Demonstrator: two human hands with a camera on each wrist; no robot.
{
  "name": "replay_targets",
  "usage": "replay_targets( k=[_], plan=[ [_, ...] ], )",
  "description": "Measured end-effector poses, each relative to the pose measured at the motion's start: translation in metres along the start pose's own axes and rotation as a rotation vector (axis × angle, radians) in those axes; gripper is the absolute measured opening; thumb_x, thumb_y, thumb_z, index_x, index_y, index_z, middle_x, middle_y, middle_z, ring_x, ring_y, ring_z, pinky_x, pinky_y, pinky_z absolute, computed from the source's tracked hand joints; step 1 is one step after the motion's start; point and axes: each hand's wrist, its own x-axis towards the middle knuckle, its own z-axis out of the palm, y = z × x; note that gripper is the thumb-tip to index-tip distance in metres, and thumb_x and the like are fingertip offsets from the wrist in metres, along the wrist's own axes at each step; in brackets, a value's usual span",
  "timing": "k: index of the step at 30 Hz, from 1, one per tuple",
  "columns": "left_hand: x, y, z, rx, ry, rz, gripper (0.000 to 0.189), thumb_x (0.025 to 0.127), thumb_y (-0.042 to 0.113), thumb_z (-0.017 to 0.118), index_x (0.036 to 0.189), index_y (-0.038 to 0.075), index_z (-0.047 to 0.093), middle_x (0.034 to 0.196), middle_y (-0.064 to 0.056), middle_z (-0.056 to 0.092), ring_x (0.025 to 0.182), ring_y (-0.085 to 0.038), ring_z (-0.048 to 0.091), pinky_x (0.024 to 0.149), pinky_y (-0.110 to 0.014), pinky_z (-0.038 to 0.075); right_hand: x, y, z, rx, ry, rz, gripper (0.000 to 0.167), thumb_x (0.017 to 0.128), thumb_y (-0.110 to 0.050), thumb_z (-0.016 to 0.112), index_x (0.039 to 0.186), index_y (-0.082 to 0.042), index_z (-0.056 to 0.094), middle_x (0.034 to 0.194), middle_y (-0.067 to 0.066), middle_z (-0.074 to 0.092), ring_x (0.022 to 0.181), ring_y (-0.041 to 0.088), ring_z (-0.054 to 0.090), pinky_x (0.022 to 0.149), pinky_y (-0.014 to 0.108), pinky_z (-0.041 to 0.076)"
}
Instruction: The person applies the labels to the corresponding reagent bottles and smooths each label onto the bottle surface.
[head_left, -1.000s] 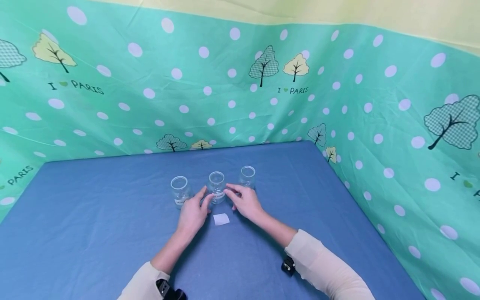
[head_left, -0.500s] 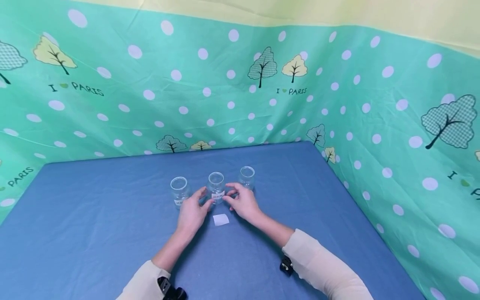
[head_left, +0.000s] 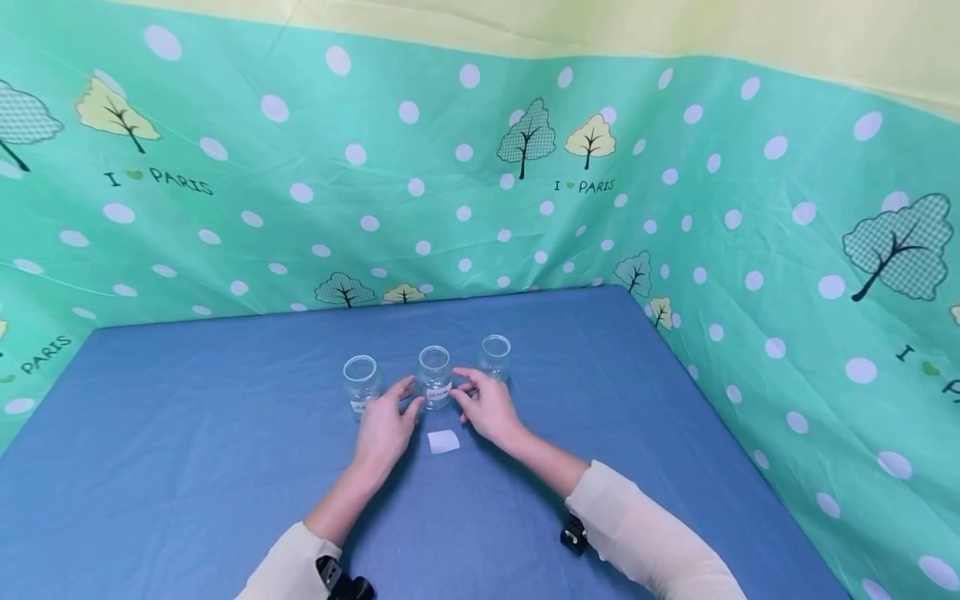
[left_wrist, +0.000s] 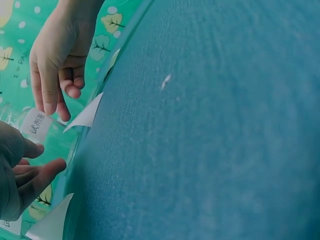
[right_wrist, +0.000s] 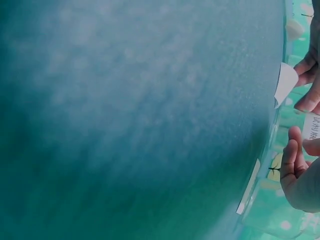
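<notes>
A clear glass jar (head_left: 432, 373) stands upright between my two hands, with a white label (head_left: 438, 392) on its near side. My left hand (head_left: 384, 429) is at the jar's left, thumb and index finger spread near the label. On the other side, my right hand (head_left: 489, 407) has its thumb tip by the label's right edge and its index finger by the glass. Contact with the glass is hard to tell. Printed characters show on the label (left_wrist: 36, 125) in the left wrist view. In the right wrist view, my right hand's fingers (right_wrist: 289, 160) are loosely bent.
A second labelled jar (head_left: 361, 382) stands to the left, partly behind my left hand. A third jar (head_left: 495, 354) stands back right, partly behind my right hand. A small white paper (head_left: 443, 442) lies in front on the blue tabletop (head_left: 187, 450). Patterned green curtains (head_left: 420, 183) enclose the table.
My left thumb has drawn back off the label, and the right fingers have shifted slightly at its edge. More of the label now shows. The jars stay in place.
</notes>
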Motion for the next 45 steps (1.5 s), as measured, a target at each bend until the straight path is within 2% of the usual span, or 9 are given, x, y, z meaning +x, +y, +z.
replay_targets(
  k=[5,9,13,18,28,35,39,42,45],
  plan=[
    [-0.005,-0.001,-0.002,0.037,-0.006,0.014,0.04,0.088,0.017,0.064,0.123,-0.001,0.057,0.108,-0.019,0.068,0.086,-0.028,0.07,0.074,-0.039,0.055,-0.004,-0.001,-0.005,0.011,-0.023,-0.016,0.036,0.088,-0.012,0.064,0.123,-0.005,0.059,0.09,0.013,0.071,0.05,0.017,0.062,0.048,0.02,0.049],
    [-0.01,0.002,-0.007,0.071,0.003,0.032,0.037,0.087,0.022,0.066,0.116,-0.001,0.062,0.105,-0.018,0.069,0.094,-0.031,0.067,0.082,-0.045,0.052,-0.007,-0.002,-0.013,-0.004,-0.025,-0.012,0.031,0.087,-0.017,0.066,0.116,-0.008,0.063,0.09,0.009,0.071,0.05,0.011,0.06,0.049,0.02,0.048],
    [-0.016,0.008,-0.012,0.082,-0.012,0.045,0.03,0.085,0.027,0.068,0.105,0.005,0.067,0.097,-0.012,0.072,0.086,-0.027,0.069,0.078,-0.044,0.052,-0.009,-0.001,-0.024,-0.027,-0.035,-0.024,0.022,0.086,-0.02,0.067,0.105,-0.008,0.067,0.082,0.005,0.069,0.049,0.005,0.055,0.045,0.022,0.046],
    [-0.019,0.015,-0.01,0.055,-0.063,0.053,0.026,0.083,0.031,0.07,0.099,0.01,0.069,0.091,-0.003,0.072,0.075,-0.016,0.067,0.07,-0.036,0.052,-0.014,0.003,-0.039,-0.077,-0.045,-0.035,0.014,0.085,-0.019,0.068,0.095,-0.009,0.07,0.079,0.002,0.068,0.051,0.007,0.052,0.047,0.021,0.044],
    [-0.017,0.029,0.008,0.019,-0.191,0.154,0.023,0.082,0.024,0.071,0.097,0.007,0.067,0.087,-0.003,0.07,0.073,-0.013,0.065,0.064,-0.028,0.05,-0.016,0.021,-0.062,-0.149,-0.03,-0.005,0.01,0.084,-0.015,0.069,0.091,-0.01,0.071,0.082,0.001,0.069,0.055,0.009,0.05,0.049,0.021,0.042],
    [-0.015,0.043,0.02,0.002,-0.278,0.174,0.027,0.083,0.023,0.07,0.102,0.004,0.065,0.088,-0.006,0.07,0.076,-0.017,0.066,0.069,-0.031,0.052,-0.016,0.033,-0.073,-0.156,-0.141,0.081,0.009,0.086,-0.016,0.067,0.092,-0.011,0.069,0.085,0.004,0.068,0.05,0.008,0.052,0.046,0.024,0.046],
    [-0.012,0.051,0.03,0.005,-0.327,0.175,0.026,0.084,0.021,0.068,0.104,0.004,0.065,0.087,-0.006,0.07,0.078,-0.018,0.066,0.07,-0.032,0.051,-0.016,0.039,-0.08,-0.178,-0.183,0.043,0.008,0.085,-0.015,0.067,0.09,-0.009,0.069,0.082,0.003,0.068,0.057,0.008,0.055,0.052,0.023,0.047],
    [-0.01,0.054,0.038,0.031,-0.331,0.186,0.024,0.084,0.019,0.068,0.102,0.004,0.065,0.086,-0.006,0.069,0.078,-0.018,0.064,0.07,-0.031,0.05,-0.016,0.046,-0.084,-0.213,-0.208,-0.004,0.008,0.083,-0.016,0.068,0.088,-0.01,0.07,0.077,0.0,0.066,0.064,0.007,0.054,0.058,0.02,0.045],
    [-0.01,0.055,0.045,0.07,-0.323,0.202,0.022,0.082,0.018,0.07,0.1,0.005,0.065,0.081,-0.004,0.068,0.074,-0.016,0.063,0.066,-0.029,0.049,-0.015,0.054,-0.087,-0.238,-0.242,-0.028,0.01,0.081,-0.017,0.071,0.089,-0.01,0.07,0.071,-0.002,0.062,0.062,0.005,0.051,0.058,0.019,0.042]
  ],
)
